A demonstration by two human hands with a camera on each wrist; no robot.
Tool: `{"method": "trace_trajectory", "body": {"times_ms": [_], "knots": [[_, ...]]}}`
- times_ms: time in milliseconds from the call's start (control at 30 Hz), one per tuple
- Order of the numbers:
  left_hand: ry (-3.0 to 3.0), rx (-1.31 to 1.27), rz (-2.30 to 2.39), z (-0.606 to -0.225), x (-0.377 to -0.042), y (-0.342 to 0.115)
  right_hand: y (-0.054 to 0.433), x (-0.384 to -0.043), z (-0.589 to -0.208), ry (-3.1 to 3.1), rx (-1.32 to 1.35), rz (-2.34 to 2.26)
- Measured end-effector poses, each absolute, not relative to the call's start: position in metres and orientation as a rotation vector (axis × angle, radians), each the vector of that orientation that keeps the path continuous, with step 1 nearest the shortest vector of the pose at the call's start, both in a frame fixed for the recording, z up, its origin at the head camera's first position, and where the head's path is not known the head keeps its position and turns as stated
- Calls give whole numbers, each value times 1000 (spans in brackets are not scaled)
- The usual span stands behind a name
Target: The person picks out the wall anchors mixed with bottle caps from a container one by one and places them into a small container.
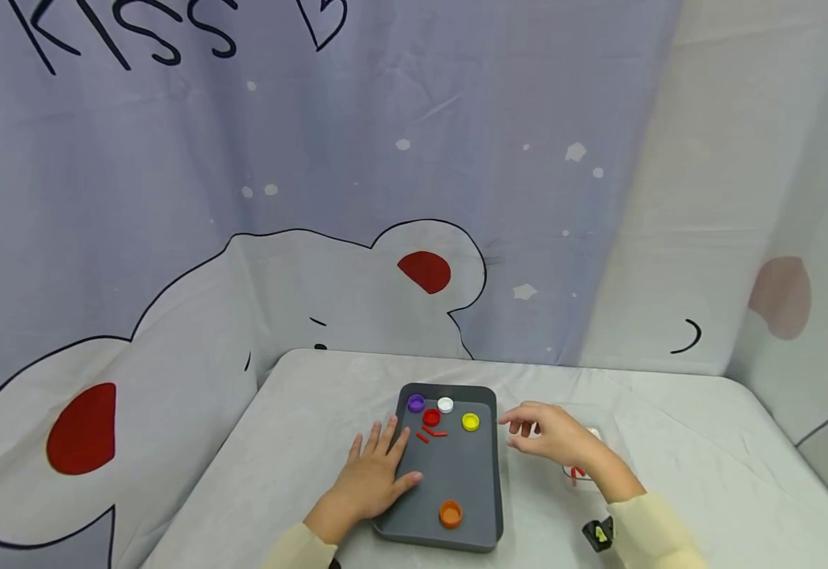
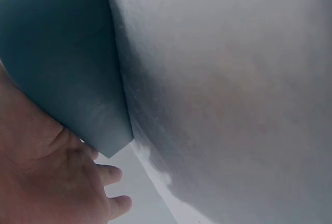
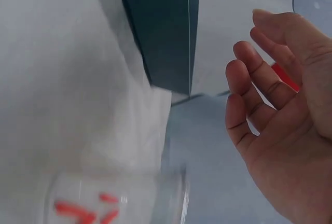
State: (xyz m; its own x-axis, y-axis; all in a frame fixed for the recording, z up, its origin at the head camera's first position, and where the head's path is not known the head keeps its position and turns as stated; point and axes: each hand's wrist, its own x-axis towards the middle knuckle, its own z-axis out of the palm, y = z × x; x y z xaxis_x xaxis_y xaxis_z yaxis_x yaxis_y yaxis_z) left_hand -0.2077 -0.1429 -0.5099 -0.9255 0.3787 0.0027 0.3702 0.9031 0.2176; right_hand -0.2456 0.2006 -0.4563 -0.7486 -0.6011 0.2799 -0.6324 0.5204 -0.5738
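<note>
A grey rectangular tray (image 1: 435, 478) lies on the white-covered table. My left hand (image 1: 367, 480) rests with spread fingers on its left rim. Inside the tray, towards the far end, are a purple cap (image 1: 416, 404), a white cap (image 1: 445, 405), a red cap (image 1: 431, 417) and a yellow cap (image 1: 470, 422). Small red sticks (image 1: 437, 433) lie just below the red cap. Near the close end sits an orange cap (image 1: 450, 514). Just right of the tray, my right hand (image 1: 556, 436) hovers with loosely bent fingers; the right wrist view shows nothing held in it.
Under and behind my right forearm stands a clear container (image 1: 611, 419), partly hidden, with red pieces (image 3: 78, 212) in it. White cloth (image 1: 343, 395) covers the table. A printed curtain (image 1: 314, 158) hangs behind its far edge.
</note>
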Motion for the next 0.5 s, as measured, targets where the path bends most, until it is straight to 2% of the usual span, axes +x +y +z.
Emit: {"method": "trace_trajectory", "body": {"times_ms": [500], "knots": [[3019,573,302,-512,-210,-143,139,-275,-469,-2805,1263,1124]]}}
